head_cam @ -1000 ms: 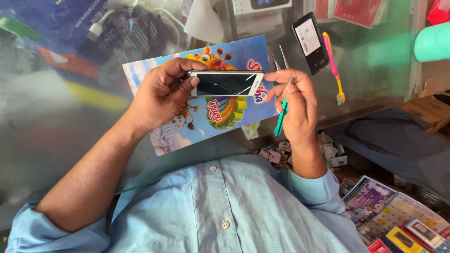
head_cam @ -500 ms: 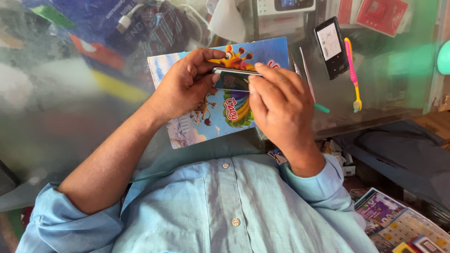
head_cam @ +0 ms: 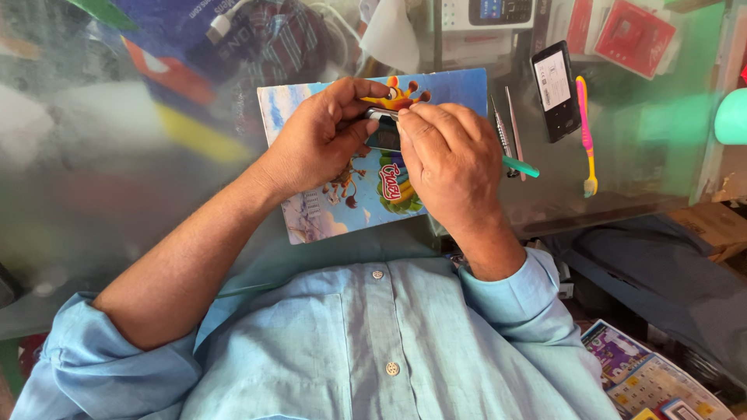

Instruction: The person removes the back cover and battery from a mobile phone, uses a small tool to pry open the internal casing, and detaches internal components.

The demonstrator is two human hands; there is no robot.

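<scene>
Now prying at the small phone [head_cam: 383,134], gripped between the closed left hand [head_cam: 323,136] and the closed right hand [head_cam: 451,155], which also pinches a teal tool [head_cam: 520,166], just above the colourful booklet [head_cam: 366,194] on the glass surface [head_cam: 638,155]; next likely needing steady, gentle leverage.

two phones [head_cam: 384,132] [head_cam: 554,90], one toothbrush [head_cam: 585,134]

Your left hand [head_cam: 323,140] cradles a smartphone [head_cam: 383,132] above a colourful cartoon booklet [head_cam: 354,206] on the glass counter [head_cam: 638,155]. Your right hand [head_cam: 451,159] covers most of the phone and grips a teal-handled tool [head_cam: 520,166]. Just right lie two thin metal tools [head_cam: 506,128], a small black phone [head_cam: 554,90] and a pink toothbrush [head_cam: 585,136].
</scene>
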